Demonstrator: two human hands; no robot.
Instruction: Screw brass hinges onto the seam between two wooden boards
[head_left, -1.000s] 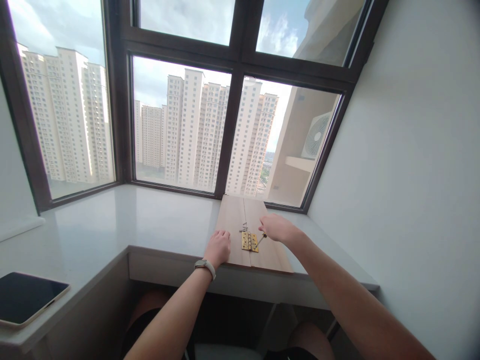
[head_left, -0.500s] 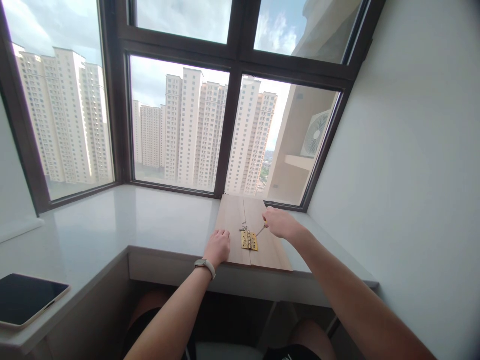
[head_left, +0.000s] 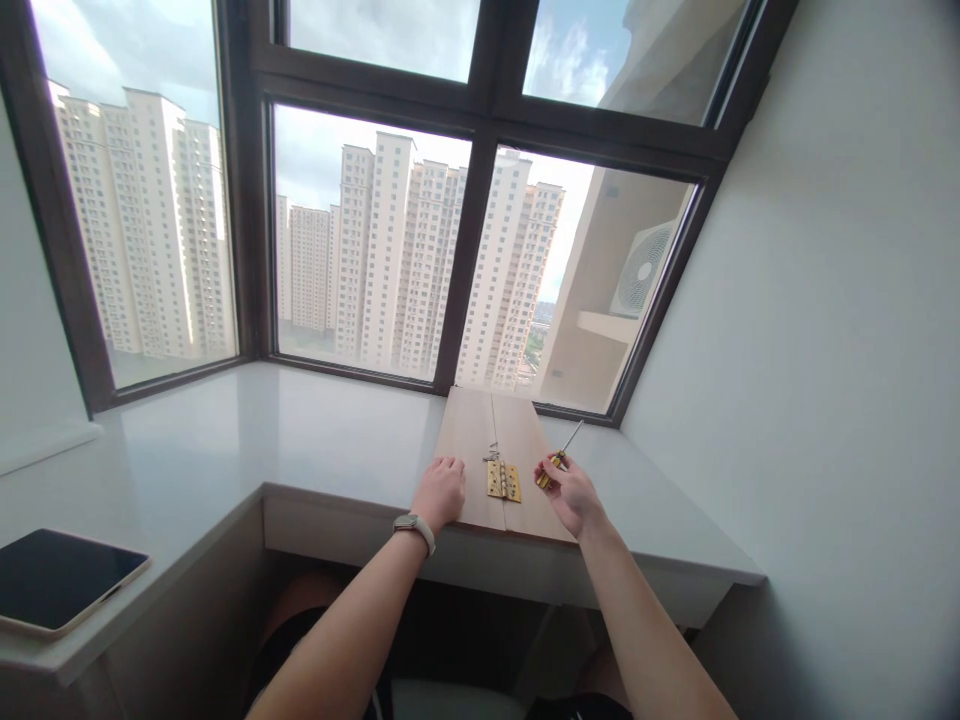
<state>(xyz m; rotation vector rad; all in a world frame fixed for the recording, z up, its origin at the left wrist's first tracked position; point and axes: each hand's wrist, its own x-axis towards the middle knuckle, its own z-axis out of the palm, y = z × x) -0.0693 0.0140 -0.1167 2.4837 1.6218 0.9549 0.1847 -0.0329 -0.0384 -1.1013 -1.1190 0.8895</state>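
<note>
A brass hinge lies opened flat across the seam between two light wooden boards. Loose screws lie just beyond it. My left hand, a watch on its wrist, rests on the left board near its front left edge, fingers lying on the wood. My right hand is closed around the yellow-and-black handle of a screwdriver, at the right edge of the boards. The screwdriver's shaft points up and away to the right, apart from the hinge.
The boards lie on a white window-sill counter below a dark window frame. A tablet lies on the counter at the far left. A white wall rises at the right. My legs are under the counter.
My right hand has drawn the screwdriver back from the hinge and turned it, so its tip now points away. My left hand stays on the board. The view has shifted slightly.
</note>
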